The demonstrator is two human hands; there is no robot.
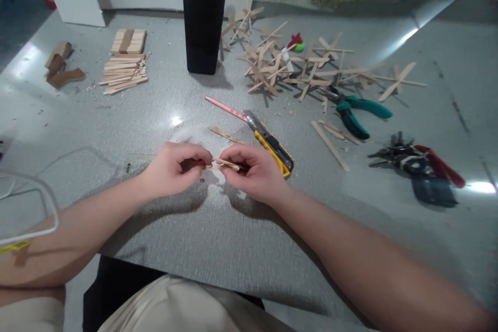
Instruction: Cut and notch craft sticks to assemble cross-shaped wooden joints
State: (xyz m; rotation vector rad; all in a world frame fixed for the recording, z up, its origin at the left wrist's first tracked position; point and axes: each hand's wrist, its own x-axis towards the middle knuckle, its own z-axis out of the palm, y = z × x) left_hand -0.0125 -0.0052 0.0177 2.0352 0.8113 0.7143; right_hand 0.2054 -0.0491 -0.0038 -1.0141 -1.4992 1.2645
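Note:
Close together above the grey table, my two hands work on small wooden craft sticks point(226, 164). My left hand point(178, 167) pinches the left end of a stick between thumb and fingertips. Thumb and forefinger of my right hand point(257, 170) are closed on the sticks from the other side, where the pieces appear to cross. The fingers hide much of them. Just beyond my right hand lies a yellow and black utility knife point(272, 145), touching a pink patterned strip or pencil point(225, 107). A cut craft stick point(223, 134) rests behind my hands.
A dark phone point(204, 23) stands upright at the back. To its left are a banded bundle of sticks point(130, 41) and loose sticks point(124, 73). Right are crossed-stick pieces point(268, 70), green-handled pliers point(354, 109) and keys point(412, 161). A white cable point(54, 212) loops at left.

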